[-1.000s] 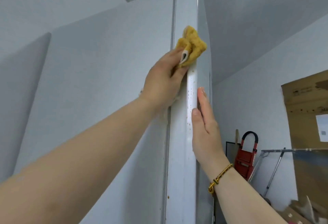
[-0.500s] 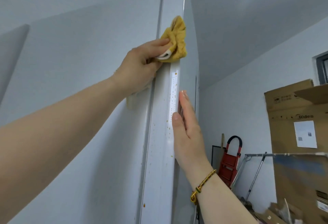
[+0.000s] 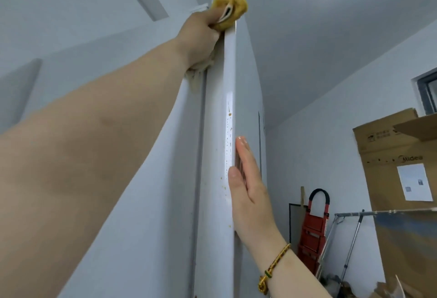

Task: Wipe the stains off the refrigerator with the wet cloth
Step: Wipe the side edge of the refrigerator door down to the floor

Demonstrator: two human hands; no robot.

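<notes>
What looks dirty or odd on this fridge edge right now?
Brownish stains speckle the fridge edge, from mid-height down beside the right hand. The left hand holds the cloth at the top corner, above them.

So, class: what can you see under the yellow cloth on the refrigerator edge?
Below the yellow cloth, gripped by the left hand, the refrigerator edge shows orange stains. The surface directly beneath the cloth is covered.

Illumination even, cool and diffuse; source not visible. A bright vertical glare streak runs down the refrigerator (image 3: 228, 146) door edge. Shadows soft. Wide-angle distortion bends lines near the frame edges. Near forearm slightly soft; compression softens fine detail.
</notes>
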